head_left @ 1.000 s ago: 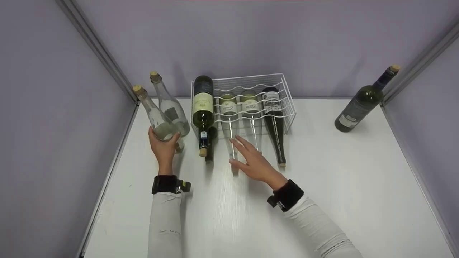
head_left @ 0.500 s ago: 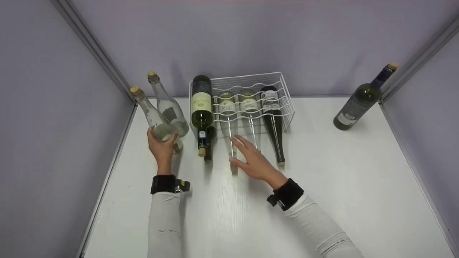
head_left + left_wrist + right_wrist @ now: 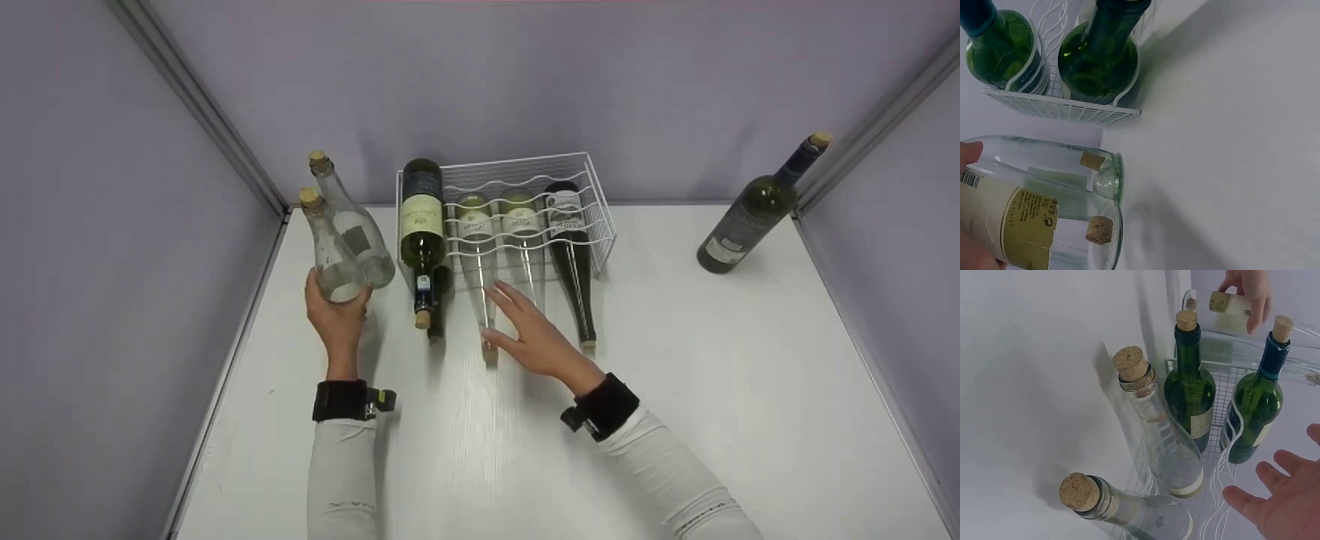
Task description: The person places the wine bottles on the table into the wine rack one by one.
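My left hand [image 3: 336, 319] grips a clear glass bottle [image 3: 330, 251] with a cork in its neck, fingers and thumb round its lower part. A torn label [image 3: 1030, 225] and a loose cork [image 3: 1099, 230] inside near the base show in the left wrist view. Just behind it stands a second corked clear bottle [image 3: 349, 214]. Whether the gripped bottle's base touches the table cannot be told. My right hand [image 3: 544, 345] hovers with spread fingers over the necks of two clear bottles [image 3: 478, 262] lying in a white wire rack [image 3: 600, 225], holding nothing.
A green bottle [image 3: 422, 217] lies on the rack's upper left, with a dark bottle [image 3: 437, 315] below it. Another dark bottle [image 3: 576, 277] lies at the rack's right. A green bottle [image 3: 750, 217] stands at the far right of the white table [image 3: 750, 375], near the walls.
My left hand has drawn the gripped clear bottle slightly nearer to me, and its neck has swung right, closer to upright. My right hand has hardly moved.
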`<act>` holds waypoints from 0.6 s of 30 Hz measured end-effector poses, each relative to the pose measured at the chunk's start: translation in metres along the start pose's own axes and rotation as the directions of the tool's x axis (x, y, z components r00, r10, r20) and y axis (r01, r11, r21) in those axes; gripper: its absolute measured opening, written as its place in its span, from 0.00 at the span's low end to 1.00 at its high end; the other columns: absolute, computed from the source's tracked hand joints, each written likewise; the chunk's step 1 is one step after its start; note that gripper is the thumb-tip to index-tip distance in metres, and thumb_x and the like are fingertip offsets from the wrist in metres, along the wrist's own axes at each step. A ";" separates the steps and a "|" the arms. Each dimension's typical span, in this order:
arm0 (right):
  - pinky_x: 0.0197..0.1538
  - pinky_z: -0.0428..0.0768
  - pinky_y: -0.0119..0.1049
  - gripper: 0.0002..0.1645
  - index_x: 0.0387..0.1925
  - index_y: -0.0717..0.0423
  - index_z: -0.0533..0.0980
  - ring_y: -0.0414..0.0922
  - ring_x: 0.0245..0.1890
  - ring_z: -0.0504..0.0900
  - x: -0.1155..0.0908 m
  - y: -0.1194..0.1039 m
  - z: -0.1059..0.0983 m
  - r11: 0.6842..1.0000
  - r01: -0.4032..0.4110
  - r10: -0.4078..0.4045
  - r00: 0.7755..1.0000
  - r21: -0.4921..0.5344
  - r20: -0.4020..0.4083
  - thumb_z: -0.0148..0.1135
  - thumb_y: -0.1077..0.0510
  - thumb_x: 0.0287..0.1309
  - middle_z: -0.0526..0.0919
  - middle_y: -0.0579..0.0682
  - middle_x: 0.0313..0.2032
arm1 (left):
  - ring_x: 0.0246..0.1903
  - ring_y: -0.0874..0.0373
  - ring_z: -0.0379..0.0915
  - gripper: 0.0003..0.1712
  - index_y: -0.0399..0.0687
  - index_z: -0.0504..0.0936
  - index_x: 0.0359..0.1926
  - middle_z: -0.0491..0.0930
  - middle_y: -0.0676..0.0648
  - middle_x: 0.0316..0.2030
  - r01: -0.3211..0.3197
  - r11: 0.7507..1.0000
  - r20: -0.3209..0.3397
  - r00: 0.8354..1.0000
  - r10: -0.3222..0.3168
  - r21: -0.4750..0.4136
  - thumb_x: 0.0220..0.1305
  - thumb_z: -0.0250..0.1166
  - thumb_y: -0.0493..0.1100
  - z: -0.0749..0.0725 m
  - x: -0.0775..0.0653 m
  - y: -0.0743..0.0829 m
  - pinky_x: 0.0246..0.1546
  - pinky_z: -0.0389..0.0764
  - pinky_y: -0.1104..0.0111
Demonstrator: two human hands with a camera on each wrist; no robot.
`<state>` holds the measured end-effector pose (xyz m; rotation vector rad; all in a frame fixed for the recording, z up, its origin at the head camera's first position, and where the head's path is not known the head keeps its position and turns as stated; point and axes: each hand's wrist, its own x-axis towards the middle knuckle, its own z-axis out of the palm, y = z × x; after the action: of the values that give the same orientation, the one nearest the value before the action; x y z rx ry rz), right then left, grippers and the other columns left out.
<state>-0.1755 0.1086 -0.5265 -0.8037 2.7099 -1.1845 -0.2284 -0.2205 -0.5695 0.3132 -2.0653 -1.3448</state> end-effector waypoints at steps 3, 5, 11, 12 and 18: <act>0.68 0.59 0.56 0.44 0.77 0.46 0.51 0.50 0.74 0.48 0.001 -0.004 -0.003 1.000 0.006 -0.006 1.000 0.007 0.000 0.49 0.33 0.69 0.49 0.50 0.76 | 0.62 0.45 0.65 0.47 0.40 0.67 0.67 0.71 0.41 0.60 -0.036 0.999 -0.001 0.999 0.036 0.019 0.46 0.80 0.40 -0.004 -0.002 0.008 0.64 0.62 0.57; 0.68 0.59 0.56 0.45 0.77 0.45 0.51 0.49 0.74 0.48 0.002 -0.007 -0.007 1.000 0.008 -0.008 1.000 0.007 0.002 0.49 0.32 0.68 0.48 0.48 0.76 | 0.61 0.47 0.65 0.46 0.41 0.69 0.66 0.72 0.42 0.59 -0.055 0.998 0.003 0.999 0.054 0.029 0.46 0.80 0.40 -0.007 -0.004 0.012 0.64 0.63 0.57; 0.67 0.60 0.57 0.44 0.77 0.41 0.50 0.48 0.74 0.48 0.009 -0.020 -0.019 0.999 0.050 -0.050 0.999 -0.002 0.005 0.50 0.32 0.68 0.48 0.47 0.76 | 0.60 0.47 0.66 0.43 0.41 0.73 0.62 0.74 0.42 0.57 -0.168 0.979 0.009 0.986 0.168 0.117 0.43 0.81 0.40 -0.011 -0.009 0.020 0.62 0.65 0.52; 0.68 0.60 0.56 0.44 0.77 0.40 0.50 0.48 0.74 0.48 0.010 -0.022 -0.021 0.998 0.058 -0.058 0.998 -0.003 0.005 0.50 0.32 0.68 0.49 0.46 0.76 | 0.59 0.46 0.67 0.43 0.41 0.73 0.62 0.74 0.41 0.57 -0.192 0.972 0.010 0.981 0.192 0.137 0.43 0.81 0.40 -0.011 -0.010 0.021 0.62 0.65 0.51; 0.68 0.58 0.57 0.44 0.77 0.37 0.49 0.47 0.74 0.48 0.016 -0.032 -0.032 0.995 0.086 -0.086 0.996 0.040 -0.004 0.53 0.34 0.67 0.51 0.47 0.76 | 0.59 0.45 0.67 0.42 0.43 0.74 0.61 0.75 0.42 0.57 -0.307 0.925 0.032 0.951 0.307 0.226 0.40 0.80 0.37 -0.014 -0.014 0.025 0.62 0.62 0.49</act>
<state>-0.1838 0.1043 -0.4796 -0.9230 2.6691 -1.2531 -0.2056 -0.2125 -0.5488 0.0812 -2.1627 -0.9213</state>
